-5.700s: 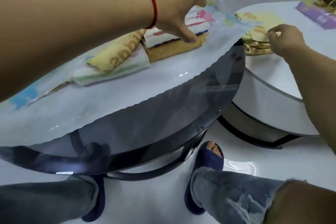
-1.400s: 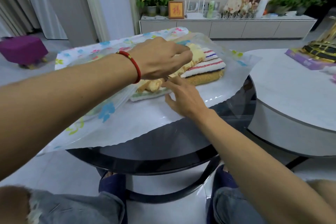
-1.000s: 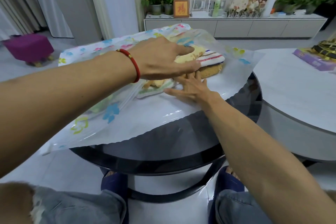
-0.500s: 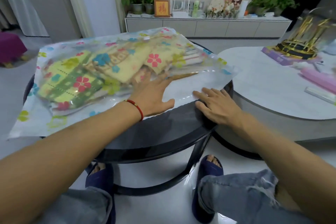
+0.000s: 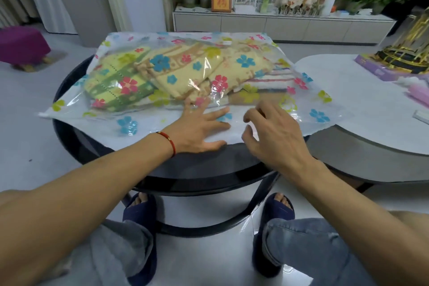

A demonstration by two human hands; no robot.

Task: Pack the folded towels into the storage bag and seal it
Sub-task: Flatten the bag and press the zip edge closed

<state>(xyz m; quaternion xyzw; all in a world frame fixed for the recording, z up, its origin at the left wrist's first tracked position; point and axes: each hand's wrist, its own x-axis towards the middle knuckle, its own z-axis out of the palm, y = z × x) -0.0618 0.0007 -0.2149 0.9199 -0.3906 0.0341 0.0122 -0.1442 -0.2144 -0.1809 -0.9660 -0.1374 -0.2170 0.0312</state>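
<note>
A clear storage bag (image 5: 130,123) printed with coloured flowers lies flat on the round black glass table (image 5: 69,76). Several folded towels (image 5: 185,72) sit inside it: yellow-green ones at the left, a yellow one in the middle, a striped white one at the right. My left hand (image 5: 199,130), with a red cord at the wrist, presses flat with spread fingers on the bag's near flap. My right hand (image 5: 271,134) hovers just right of it over the same flap, fingers loosely curled and holding nothing.
A white round table (image 5: 359,104) adjoins at the right, bearing a purple box (image 5: 380,72) and a gold ornament (image 5: 408,53). A purple stool (image 5: 23,44) stands far left. A low cabinet with plants runs along the back wall. My slippered feet rest under the black table.
The bag's top layer has come down over the towels. My left hand stays pressed on the near flap; my right hand has lifted off the table edge and moved onto the flap.
</note>
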